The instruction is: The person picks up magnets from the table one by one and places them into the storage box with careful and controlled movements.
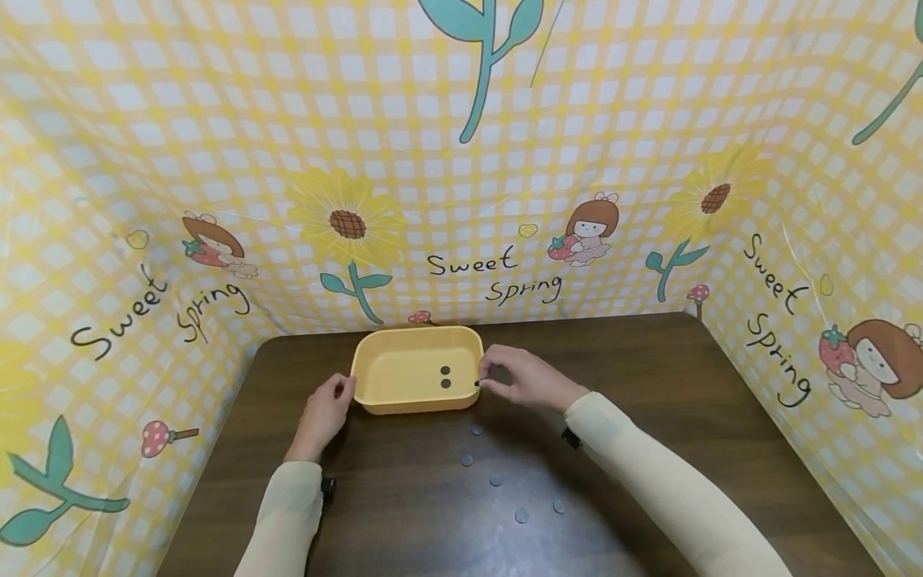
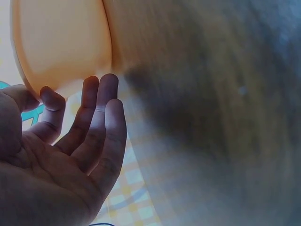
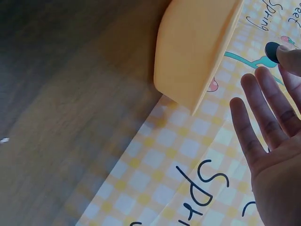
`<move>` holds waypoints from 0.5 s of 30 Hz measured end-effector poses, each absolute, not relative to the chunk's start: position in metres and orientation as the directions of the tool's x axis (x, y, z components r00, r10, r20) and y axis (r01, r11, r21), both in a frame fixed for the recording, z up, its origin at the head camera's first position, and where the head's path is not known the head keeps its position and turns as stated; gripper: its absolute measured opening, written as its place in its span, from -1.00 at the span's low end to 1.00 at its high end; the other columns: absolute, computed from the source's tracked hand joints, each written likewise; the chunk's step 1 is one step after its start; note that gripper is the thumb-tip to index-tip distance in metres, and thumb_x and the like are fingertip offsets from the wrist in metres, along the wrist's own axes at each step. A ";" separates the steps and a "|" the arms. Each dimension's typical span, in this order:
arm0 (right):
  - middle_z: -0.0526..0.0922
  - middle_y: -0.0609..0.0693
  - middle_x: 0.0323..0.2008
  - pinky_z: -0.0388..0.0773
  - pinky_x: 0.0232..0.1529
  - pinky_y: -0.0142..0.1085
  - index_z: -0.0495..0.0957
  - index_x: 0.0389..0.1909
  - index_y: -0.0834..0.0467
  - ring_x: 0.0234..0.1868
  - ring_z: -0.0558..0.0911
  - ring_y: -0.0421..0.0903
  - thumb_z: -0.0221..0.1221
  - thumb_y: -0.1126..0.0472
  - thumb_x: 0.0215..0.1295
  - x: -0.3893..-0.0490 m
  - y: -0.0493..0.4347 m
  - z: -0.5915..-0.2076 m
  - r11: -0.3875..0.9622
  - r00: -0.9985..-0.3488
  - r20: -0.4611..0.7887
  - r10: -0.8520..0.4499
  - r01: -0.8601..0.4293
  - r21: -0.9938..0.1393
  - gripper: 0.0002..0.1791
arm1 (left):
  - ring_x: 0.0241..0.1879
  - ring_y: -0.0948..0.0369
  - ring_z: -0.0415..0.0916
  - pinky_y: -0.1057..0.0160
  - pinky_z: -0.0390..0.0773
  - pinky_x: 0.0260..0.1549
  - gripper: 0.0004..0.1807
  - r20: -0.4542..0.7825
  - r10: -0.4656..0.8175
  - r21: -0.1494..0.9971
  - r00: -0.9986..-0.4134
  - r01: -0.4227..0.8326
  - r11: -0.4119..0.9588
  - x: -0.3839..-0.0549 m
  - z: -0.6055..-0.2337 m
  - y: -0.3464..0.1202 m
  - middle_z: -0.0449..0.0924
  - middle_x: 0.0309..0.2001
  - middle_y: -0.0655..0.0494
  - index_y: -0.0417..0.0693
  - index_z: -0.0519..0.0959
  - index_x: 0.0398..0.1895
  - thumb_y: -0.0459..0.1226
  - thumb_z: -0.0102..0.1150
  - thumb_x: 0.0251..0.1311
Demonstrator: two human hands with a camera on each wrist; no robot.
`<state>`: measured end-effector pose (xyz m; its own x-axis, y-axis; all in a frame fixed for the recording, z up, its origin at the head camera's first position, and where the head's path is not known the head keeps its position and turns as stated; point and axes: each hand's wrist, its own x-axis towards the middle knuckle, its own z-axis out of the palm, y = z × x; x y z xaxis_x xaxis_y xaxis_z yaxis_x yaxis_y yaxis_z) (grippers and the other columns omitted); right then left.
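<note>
A shallow yellow plastic box (image 1: 404, 393) stands near the far edge of the table. My left hand (image 1: 326, 415) is at its left end; in the left wrist view thumb and index finger (image 2: 51, 106) pinch the rim while the other fingers stay extended. Between the thumb and a finger of my right hand (image 1: 530, 378) is a small dark round disc (image 3: 271, 52), held beside the box's right rim. Two dark discs (image 1: 445, 370) lie inside the box towards its right end. Several similar grey discs (image 1: 495, 480) are scattered on the table in front.
The dark wood-grain table (image 1: 404, 497) is bordered at the back and sides by a yellow checked cloth (image 1: 461, 192) with printed flowers and words. The box's back edge is close to this cloth.
</note>
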<state>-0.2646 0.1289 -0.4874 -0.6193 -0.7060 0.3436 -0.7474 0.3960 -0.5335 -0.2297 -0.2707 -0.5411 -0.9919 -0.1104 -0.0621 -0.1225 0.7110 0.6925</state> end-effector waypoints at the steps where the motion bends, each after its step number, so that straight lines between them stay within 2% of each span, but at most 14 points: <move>1: 0.66 -0.15 -0.14 0.67 0.07 -0.06 0.59 -0.12 0.05 -0.04 0.70 -0.10 0.39 0.26 0.47 -0.266 0.127 -0.487 0.396 -0.621 0.340 -0.707 -0.745 -0.537 -0.85 | -0.31 0.04 0.46 0.09 0.37 -0.29 -0.44 -0.061 -0.112 0.692 -0.992 -0.123 0.712 -0.230 -0.541 -0.271 0.57 -0.25 0.00 -0.02 0.55 -0.05 0.23 -0.21 0.68; 5: 0.65 -0.19 -0.14 0.65 0.05 -0.16 0.59 -0.13 0.01 -0.08 0.64 -0.22 0.37 0.21 0.49 -0.273 0.122 -0.485 0.423 -0.633 0.317 -0.706 -0.736 -0.528 -0.87 | -0.31 0.04 0.46 0.08 0.38 -0.29 -0.48 -0.058 -0.115 0.694 -0.992 -0.122 0.710 -0.230 -0.542 -0.270 0.57 -0.25 0.00 -0.03 0.55 -0.06 0.19 -0.18 0.69; 7: 0.64 -0.21 -0.15 0.63 0.03 -0.21 0.59 -0.13 -0.01 -0.09 0.63 -0.23 0.37 0.19 0.50 -0.276 0.119 -0.486 0.436 -0.636 0.306 -0.708 -0.735 -0.519 -0.88 | -0.30 0.04 0.47 0.08 0.38 -0.28 -0.50 -0.057 -0.114 0.695 -0.992 -0.122 0.709 -0.230 -0.542 -0.270 0.57 -0.25 0.00 -0.03 0.55 -0.06 0.16 -0.17 0.70; 10: 0.64 -0.20 -0.15 0.63 0.05 -0.18 0.59 -0.13 0.00 -0.07 0.68 -0.12 0.37 0.20 0.50 -0.280 0.116 -0.486 0.434 -0.637 0.293 -0.713 -0.729 -0.529 -0.87 | -0.30 0.04 0.47 0.08 0.38 -0.28 -0.52 -0.056 -0.114 0.695 -0.992 -0.121 0.709 -0.230 -0.542 -0.270 0.57 -0.25 0.00 -0.04 0.55 -0.05 0.14 -0.15 0.70; 15: 0.65 -0.12 -0.13 0.64 0.10 0.02 0.57 -0.11 0.05 0.00 0.72 0.06 0.36 0.23 0.51 -0.286 0.109 -0.485 0.411 -0.631 0.282 -0.723 -0.720 -0.559 -0.87 | -0.31 0.04 0.47 0.08 0.38 -0.29 -0.53 -0.053 -0.112 0.698 -0.992 -0.117 0.706 -0.230 -0.542 -0.271 0.60 -0.24 -0.03 -0.04 0.56 -0.05 0.13 -0.15 0.71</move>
<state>-0.2862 0.1094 -0.4854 -0.6312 -0.7227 0.2816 -0.7199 0.4109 -0.5593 -0.2301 -0.2706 -0.5417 -0.9923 -0.1124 -0.0528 -0.1172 0.7062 0.6983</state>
